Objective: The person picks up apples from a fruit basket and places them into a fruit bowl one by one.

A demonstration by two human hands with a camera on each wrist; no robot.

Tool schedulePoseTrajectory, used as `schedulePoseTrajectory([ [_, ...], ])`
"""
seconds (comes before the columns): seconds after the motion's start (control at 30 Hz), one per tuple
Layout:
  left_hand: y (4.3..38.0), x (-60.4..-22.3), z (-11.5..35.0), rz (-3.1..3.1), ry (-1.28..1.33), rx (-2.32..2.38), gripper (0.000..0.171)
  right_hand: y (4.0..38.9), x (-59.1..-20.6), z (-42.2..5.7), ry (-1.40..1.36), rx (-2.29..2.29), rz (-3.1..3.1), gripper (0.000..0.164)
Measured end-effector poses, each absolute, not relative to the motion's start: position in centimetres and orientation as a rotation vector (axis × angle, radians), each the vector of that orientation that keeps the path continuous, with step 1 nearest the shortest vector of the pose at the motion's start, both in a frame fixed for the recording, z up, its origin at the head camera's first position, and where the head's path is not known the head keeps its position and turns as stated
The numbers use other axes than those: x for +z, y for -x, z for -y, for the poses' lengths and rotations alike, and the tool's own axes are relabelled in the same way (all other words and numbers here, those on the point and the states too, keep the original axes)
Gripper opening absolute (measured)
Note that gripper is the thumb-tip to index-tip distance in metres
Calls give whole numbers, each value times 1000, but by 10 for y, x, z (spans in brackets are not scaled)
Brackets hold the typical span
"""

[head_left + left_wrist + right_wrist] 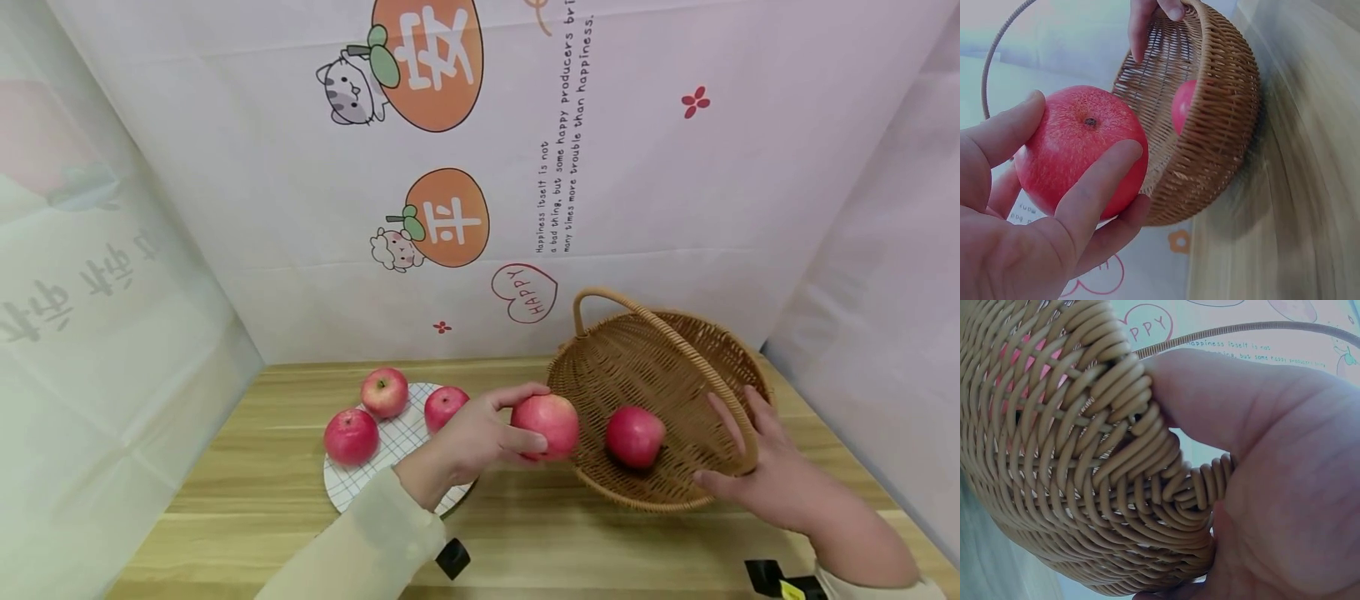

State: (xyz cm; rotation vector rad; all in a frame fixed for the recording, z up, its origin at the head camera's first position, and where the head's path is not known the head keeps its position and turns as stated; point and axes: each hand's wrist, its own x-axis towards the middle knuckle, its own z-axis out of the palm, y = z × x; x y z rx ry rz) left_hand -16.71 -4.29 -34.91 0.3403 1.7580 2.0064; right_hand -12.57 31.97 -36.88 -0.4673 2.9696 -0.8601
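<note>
My left hand (pixel 480 435) grips a red apple (pixel 551 425) with fingers and thumb around its sides. This apple is just off the left rim of a wicker basket (pixel 675 492), which tilts toward me. A second apple (pixel 635 437) lies inside the basket. With my right hand (pixel 780 479) I hold the basket's right rim by the foot of its handle (pixel 697 358). In the right wrist view the thumb (pixel 1204 394) lies along the rim; most fingers are hidden. The left wrist view shows the held apple's (pixel 1085 147) stem end between my fingers.
A round plate (pixel 341 487) with a checked pattern stands left on the wooden table (pixel 247 500). Three apples are on or at it: one at the left (pixel 352 437), one behind (pixel 385 392), one at the right (pixel 446 408). Printed cloth (pixel 637 167) hangs behind and at both sides.
</note>
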Motion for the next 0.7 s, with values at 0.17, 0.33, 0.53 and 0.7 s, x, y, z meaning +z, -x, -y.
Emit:
schedulePoseTrajectory([
  [0.17,163,-352,54,-1783,-320,2009,57,125,-368,-319,471,-883,-2967,110],
  [0.33,157,-357,68,-1928,-318,1949,59,125,-369,-319,478,-847,-2987,111],
  [0.53,152,-366,98,-2113,-344,1836,62,125,-369,-318,482,-847,-2990,111],
  [0.7,147,-375,124,-2212,-311,1768,64,124,-368,-318,481,-845,-2989,111],
])
